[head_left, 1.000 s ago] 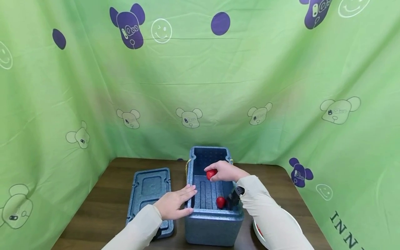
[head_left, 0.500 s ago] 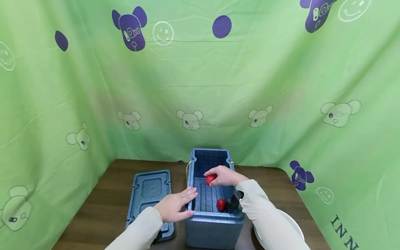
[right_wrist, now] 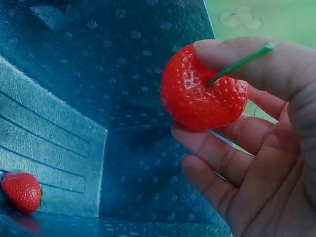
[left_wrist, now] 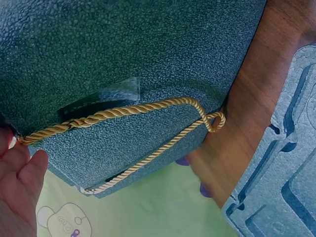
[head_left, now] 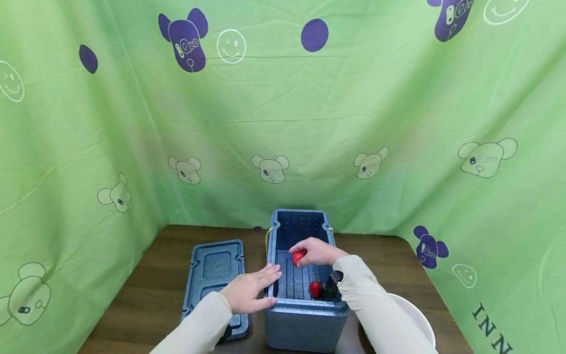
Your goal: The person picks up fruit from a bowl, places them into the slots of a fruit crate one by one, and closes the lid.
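Observation:
My right hand (head_left: 319,251) pinches a red strawberry (right_wrist: 200,91) between thumb and fingers, inside the mouth of a blue-grey foam cooler box (head_left: 305,327). A green stem sticks out of the fruit in the right wrist view. Below, on the box floor, lies another strawberry (right_wrist: 22,191). My left hand (head_left: 249,291) rests with straightened fingers on the box's left rim. In the left wrist view, part of that hand shows beside a gold rope handle (left_wrist: 143,108) on the box's outer side.
The box's lid (head_left: 214,268) lies on the wooden table (head_left: 146,290), left of the box. A white bowl (head_left: 417,314) stands at the right, partly covered by my right sleeve. Green printed cloth (head_left: 283,108) hangs behind and at both sides.
My right hand has sunk slightly lower into the box with the strawberry. The left hand keeps its place on the rim. The head view has shifted a little.

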{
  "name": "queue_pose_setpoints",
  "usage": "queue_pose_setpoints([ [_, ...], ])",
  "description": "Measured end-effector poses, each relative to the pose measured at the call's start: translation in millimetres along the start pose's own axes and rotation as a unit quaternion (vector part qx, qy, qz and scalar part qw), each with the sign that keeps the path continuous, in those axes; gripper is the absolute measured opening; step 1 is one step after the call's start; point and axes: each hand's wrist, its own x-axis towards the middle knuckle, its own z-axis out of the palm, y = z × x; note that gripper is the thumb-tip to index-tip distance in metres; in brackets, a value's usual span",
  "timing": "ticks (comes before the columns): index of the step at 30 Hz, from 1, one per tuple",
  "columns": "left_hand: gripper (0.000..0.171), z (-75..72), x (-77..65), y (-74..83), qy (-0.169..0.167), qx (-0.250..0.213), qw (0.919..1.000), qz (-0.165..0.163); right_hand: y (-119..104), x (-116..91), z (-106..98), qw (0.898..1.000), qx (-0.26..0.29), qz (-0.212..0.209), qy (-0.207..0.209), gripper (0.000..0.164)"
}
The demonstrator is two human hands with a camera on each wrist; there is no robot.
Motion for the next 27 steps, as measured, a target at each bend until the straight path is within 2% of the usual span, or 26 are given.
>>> queue_pose_setpoints([
  [12,0.061,-2.7,0.2,0.4,-0.007,0.001,1.0,0.001,2.3,2.8,5.1,1.0,-0.022,-0.009,0.001,0.037],
  [27,0.061,-1.7,0.2,-0.5,-0.003,-0.001,1.0,0.002,14.6,7.2,17.9,1.0,-0.004,0.009,-0.007,0.036],
])
